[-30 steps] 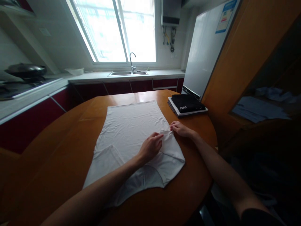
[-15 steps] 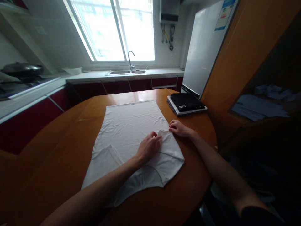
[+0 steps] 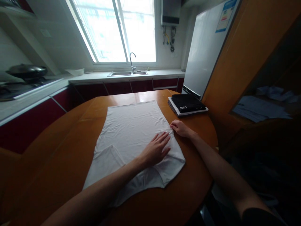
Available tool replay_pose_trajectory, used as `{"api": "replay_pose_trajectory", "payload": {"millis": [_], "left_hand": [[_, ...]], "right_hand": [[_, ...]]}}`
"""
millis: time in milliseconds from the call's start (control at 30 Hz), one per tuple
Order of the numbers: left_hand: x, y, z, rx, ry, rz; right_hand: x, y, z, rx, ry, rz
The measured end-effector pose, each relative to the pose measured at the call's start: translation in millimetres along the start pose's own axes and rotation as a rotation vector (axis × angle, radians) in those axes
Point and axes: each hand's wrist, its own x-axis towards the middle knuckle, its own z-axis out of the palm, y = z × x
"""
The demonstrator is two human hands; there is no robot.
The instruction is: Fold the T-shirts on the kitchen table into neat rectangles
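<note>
A white T-shirt (image 3: 131,122) lies spread on the wooden table (image 3: 63,135), its neck end toward me and its hem at the far side. Both sleeves are folded inward over the body. My left hand (image 3: 156,149) rests flat on the folded right-hand sleeve, fingers stretched out. At the shirt's right edge, my right hand (image 3: 180,128) has its fingers curled and pinched on the white cloth. My left forearm covers part of the shirt's near end.
Folded clothes with a black one on top (image 3: 188,103) are stacked at the table's far right. Beyond the table are a counter with a sink (image 3: 128,73), a covered pan (image 3: 27,71) on the left and a fridge (image 3: 204,50). Papers or cloths (image 3: 261,108) lie on the right.
My left hand has let go of the sleeve cloth, opened out and moved slightly right, now flat on it. My right hand stays at the shirt's edge. The view has shifted slightly.
</note>
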Motion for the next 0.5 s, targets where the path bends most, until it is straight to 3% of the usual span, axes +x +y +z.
{"api": "replay_pose_trajectory", "payload": {"millis": [133,267,500], "left_hand": [[-9,36,-9.2,-0.045,-0.088,0.218],[-15,63,-10.8,0.073,-0.147,0.197],[-15,63,5.5,0.153,-0.197,0.161]], "right_hand": [[0,0,-1,0.040,0.007,0.021],[0,2,-1,0.059,0.002,0.037],[-1,3,0,0.047,-0.008,0.043]]}}
